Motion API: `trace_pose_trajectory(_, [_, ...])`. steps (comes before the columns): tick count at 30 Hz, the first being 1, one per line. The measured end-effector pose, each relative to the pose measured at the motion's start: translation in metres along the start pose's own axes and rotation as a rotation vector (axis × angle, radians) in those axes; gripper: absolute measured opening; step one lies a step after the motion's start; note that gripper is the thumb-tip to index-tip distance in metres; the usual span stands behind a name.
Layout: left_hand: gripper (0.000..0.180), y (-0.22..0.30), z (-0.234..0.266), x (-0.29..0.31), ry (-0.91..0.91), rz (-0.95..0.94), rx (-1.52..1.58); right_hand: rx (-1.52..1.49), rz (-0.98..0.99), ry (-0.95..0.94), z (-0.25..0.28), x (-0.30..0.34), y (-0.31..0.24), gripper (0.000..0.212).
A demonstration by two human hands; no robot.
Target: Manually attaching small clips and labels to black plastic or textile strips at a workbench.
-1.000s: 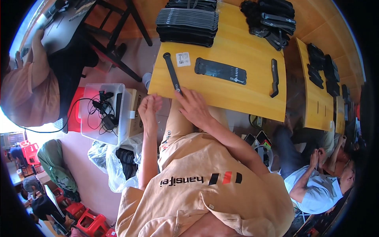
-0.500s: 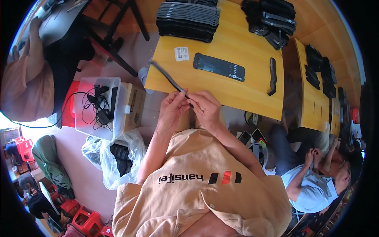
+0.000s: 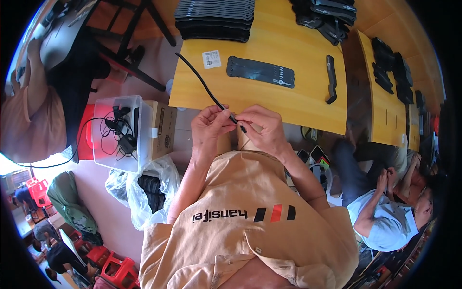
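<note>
A long, thin black strap (image 3: 198, 77) is pinched between the fingertips of both hands, in front of the table's near edge. Its free end curves up and left over the tabletop. My left hand (image 3: 210, 127) grips it a little above the lower end. Close by on the right, my right hand (image 3: 264, 130) holds the lower end, whose dark tip pokes out below the fingers. Beyond the hands lies a flat black panel of straps (image 3: 260, 72) with a row of light slots. A single bent black strap (image 3: 330, 79) rests near the table's right side.
On the yellow table (image 3: 308, 113) are a stack of black straps (image 3: 214, 21), a loose pile of straps (image 3: 327, 19) and a white label (image 3: 211, 59). Left of me stand a clear bin (image 3: 98, 149) with cables and a carton (image 3: 161, 130). People sit on both sides.
Both hands have shifted slightly right in view, still gripping the strap. Its free end now shows higher and further left, while the table appears shifted up and left.
</note>
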State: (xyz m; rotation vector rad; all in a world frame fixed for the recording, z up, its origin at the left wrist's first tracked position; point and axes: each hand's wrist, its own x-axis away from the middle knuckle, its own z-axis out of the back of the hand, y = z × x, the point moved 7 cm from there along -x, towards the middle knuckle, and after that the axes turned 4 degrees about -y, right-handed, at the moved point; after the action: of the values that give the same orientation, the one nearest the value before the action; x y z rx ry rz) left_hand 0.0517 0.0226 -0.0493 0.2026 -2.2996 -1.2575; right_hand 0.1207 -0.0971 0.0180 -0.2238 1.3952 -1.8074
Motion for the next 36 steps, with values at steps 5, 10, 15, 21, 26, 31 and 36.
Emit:
trace_pose_trajectory(5, [0.023,0.007,-0.003,0.002,0.013,-0.073,-0.049,0.016,0.008,0.0,0.0,0.0,0.0,0.013])
trace_pose_trajectory(10, [0.021,0.01,-0.005,0.002,0.039,-0.084,-0.065,0.067,0.028,-0.012,0.0,-0.002,0.0,0.012])
trace_pose_trajectory(15, [0.021,0.01,-0.005,0.002,0.034,-0.076,-0.076,0.034,0.002,-0.036,0.002,-0.005,0.003,0.011])
trace_pose_trajectory(21, [0.022,0.007,-0.004,0.004,0.015,-0.045,-0.102,0.037,-0.048,-0.121,-0.002,-0.006,0.007,0.01])
trace_pose_trajectory(26, [0.026,0.004,0.0,0.004,-0.016,0.014,-0.077,-0.306,-0.321,-0.206,-0.009,-0.001,0.027,0.012])
trace_pose_trajectory(31, [0.027,0.003,0.002,0.004,-0.02,0.011,-0.059,-0.342,-0.317,-0.264,-0.009,-0.002,0.025,0.015])
trace_pose_trajectory(36, [0.026,0.001,0.002,0.003,-0.026,0.014,-0.037,-0.296,-0.307,-0.276,-0.006,-0.003,0.019,0.015])
